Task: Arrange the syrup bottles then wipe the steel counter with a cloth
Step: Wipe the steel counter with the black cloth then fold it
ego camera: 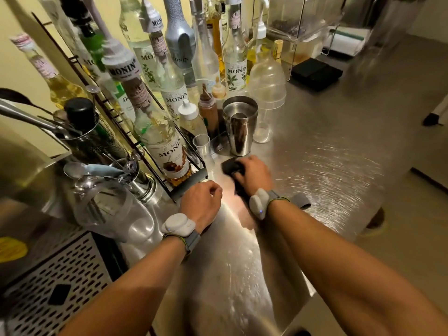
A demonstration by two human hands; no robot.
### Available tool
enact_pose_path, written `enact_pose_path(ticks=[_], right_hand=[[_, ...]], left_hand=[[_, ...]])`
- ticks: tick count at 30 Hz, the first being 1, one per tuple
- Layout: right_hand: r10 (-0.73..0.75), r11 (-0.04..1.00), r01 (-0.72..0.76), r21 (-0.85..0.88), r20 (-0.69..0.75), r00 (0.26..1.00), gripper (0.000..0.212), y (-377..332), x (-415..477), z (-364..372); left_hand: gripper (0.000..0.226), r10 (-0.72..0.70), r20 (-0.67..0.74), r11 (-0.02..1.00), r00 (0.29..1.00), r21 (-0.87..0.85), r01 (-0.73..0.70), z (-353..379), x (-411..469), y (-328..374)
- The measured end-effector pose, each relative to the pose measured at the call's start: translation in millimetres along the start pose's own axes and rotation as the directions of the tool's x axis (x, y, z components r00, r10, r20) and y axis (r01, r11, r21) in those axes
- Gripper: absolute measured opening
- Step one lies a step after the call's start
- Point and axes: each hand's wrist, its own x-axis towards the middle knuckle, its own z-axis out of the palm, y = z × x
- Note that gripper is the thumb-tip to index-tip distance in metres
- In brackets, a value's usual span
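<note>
1. Both forearms reach over the steel counter [315, 166], each wrist wearing a pale band.
2. Right hand [254, 173] presses a dark cloth [229, 166] flat on the counter, fingers clamped over it.
3. Left hand [201, 200] rests beside it, loosely curled, seemingly empty.
4. Syrup bottles [169, 151] stand in a wire rack [184, 187] just left of the cloth; a steel shaker [240, 124] stands behind.

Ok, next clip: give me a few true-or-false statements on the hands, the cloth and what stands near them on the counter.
1. The right hand presses a dark cloth on the steel counter. True.
2. The left hand holds a syrup bottle. False: it is a loose fist holding nothing.
3. The steel shaker lies on its side. False: it stands upright.
4. Both wrists wear bands. True.
</note>
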Motion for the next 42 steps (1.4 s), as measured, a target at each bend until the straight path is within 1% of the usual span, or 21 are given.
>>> enact_pose_path(ticks=[2, 5, 8, 9, 12, 13, 16, 17, 21, 22, 24, 25, 26, 30, 32, 34, 35, 37, 39, 40, 42], right_hand=[[0.039, 0.999, -0.038, 0.024, -0.059, 0.997, 0.033, -6.3, 0.3, 6.2], [-0.124, 0.992, 0.124, -0.005, 0.046, 0.991, 0.036, -20.0, -8.2, 11.5], [0.057, 0.998, -0.056, 0.017, -0.064, 0.996, 0.034, -11.8, 2.9, 7.3], [0.047, 0.999, -0.046, 0.008, -0.062, 0.997, 0.034, -14.8, 0.6, 8.7], [-0.168, 0.984, 0.174, -0.038, 0.116, 0.979, 0.038, -26.4, -20.3, 13.6], [-0.161, 0.984, 0.168, -0.054, 0.118, 0.980, 0.038, -20.8, -22.3, 7.4], [0.140, 0.989, -0.143, -0.041, -0.067, 0.988, 0.033, 13.3, -15.9, -10.4], [0.169, 0.983, -0.174, -0.056, -0.087, 0.982, 0.032, 14.6, -20.6, -11.0], [-0.155, 0.979, 0.169, -0.115, 0.123, 0.980, 0.036, -0.6, -47.3, -13.2], [-0.132, 0.983, 0.145, -0.112, 0.116, 0.984, 0.035, 9.3, -45.4, -23.2], [0.117, 0.987, -0.121, -0.109, -0.042, 0.992, 0.031, 38.5, -44.2, -39.8], [0.238, 0.965, -0.249, -0.082, -0.123, 0.963, 0.030, 49.4, -49.3, -42.7], [0.263, 0.959, -0.276, -0.065, -0.162, 0.951, 0.029, 50.8, -55.7, -39.7], [-0.042, 0.995, 0.046, -0.091, 0.041, 0.998, 0.034, 38.7, -84.1, -29.3], [0.127, 0.989, -0.130, -0.063, -0.049, 0.991, 0.034, 56.7, -82.2, -44.4], [0.336, 0.939, -0.343, -0.004, -0.177, 0.925, 0.031, 70.2, -81.7, -51.3], [0.343, 0.935, -0.354, -0.028, -0.183, 0.921, 0.031, 66.2, -87.5, -47.9], [0.157, 0.986, -0.160, -0.052, -0.065, 0.985, 0.032, 45.3, -99.3, -37.0], [-0.008, 0.997, 0.015, -0.074, 0.090, 0.996, 0.033, 36.9, -110.7, -35.6], [0.006, 0.995, 0.004, -0.097, 0.099, 0.995, 0.033, 43.5, -113.4, -44.8], [0.218, 0.968, -0.222, -0.114, -0.045, 0.975, 0.032, 71.7, -116.8, -65.1]], left_hand=[[0.023, 0.006, -0.012, 1.000, 1.000, 0.004, -0.006, -3.3, -0.9, -3.3], [0.023, 0.024, -0.023, 1.000, 0.999, 0.005, -0.024, -6.8, -1.5, -6.2], [0.023, 0.020, -0.011, 1.000, 1.000, -0.012, -0.020, -8.7, -1.7, -11.6], [0.023, 0.020, -0.016, 1.000, 1.000, -0.007, -0.020, -9.0, -1.6, -11.6], [0.023, 0.034, -0.028, 0.999, 0.999, 0.003, -0.034, -9.3, -2.4, -8.3], [0.023, 0.047, -0.017, 0.999, 0.999, -0.003, -0.047, -9.2, -3.2, -4.6], [0.023, 0.054, 0.000, 0.999, 0.999, 0.001, -0.054, -9.2, -3.7, 4.2], [0.024, 0.051, 0.001, 0.999, 0.999, 0.014, -0.051, -9.5, -4.0, 5.7], [0.023, 0.063, 0.032, 0.998, 0.998, 0.013, -0.063, -3.3, -4.6, 7.4], [0.022, 0.070, 0.036, 0.997, 0.997, 0.012, -0.071, -1.6, -4.2, 7.9], [0.022, 0.068, 0.038, 0.997, 0.997, 0.017, -0.069, 0.7, -6.8, 8.1], [0.023, 0.065, 0.030, 0.998, 0.997, 0.024, -0.066, 1.3, -8.3, 8.2], [0.023, 0.059, 0.020, 0.998, 0.998, 0.029, -0.059, 2.1, -8.8, 7.7], [0.023, 0.078, 0.025, 0.996, 0.997, 0.035, -0.079, 3.2, -10.1, 15.4], [0.023, 0.096, 0.028, 0.995, 0.995, 0.028, -0.096, 3.1, -12.2, 20.9], [0.021, 0.100, 0.009, 0.995, 0.995, 0.011, -0.101, 2.3, -12.6, 24.3], [0.021, 0.105, 0.022, 0.994, 0.994, 0.008, -0.105, 3.9, -15.1, 26.5], [0.021, 0.116, 0.065, 0.993, 0.991, 0.010, -0.117, 8.7, -21.5, 30.8], [0.022, 0.130, 0.109, 0.991, 0.986, 0.011, -0.132, 10.8, -26.9, 32.6], [0.022, 0.142, 0.123, 0.990, 0.982, 0.002, -0.143, 11.0, -29.4, 33.7], [0.021, 0.161, 0.118, 0.987, 0.980, -0.002, -0.161, 8.8, -33.4, 35.3]])
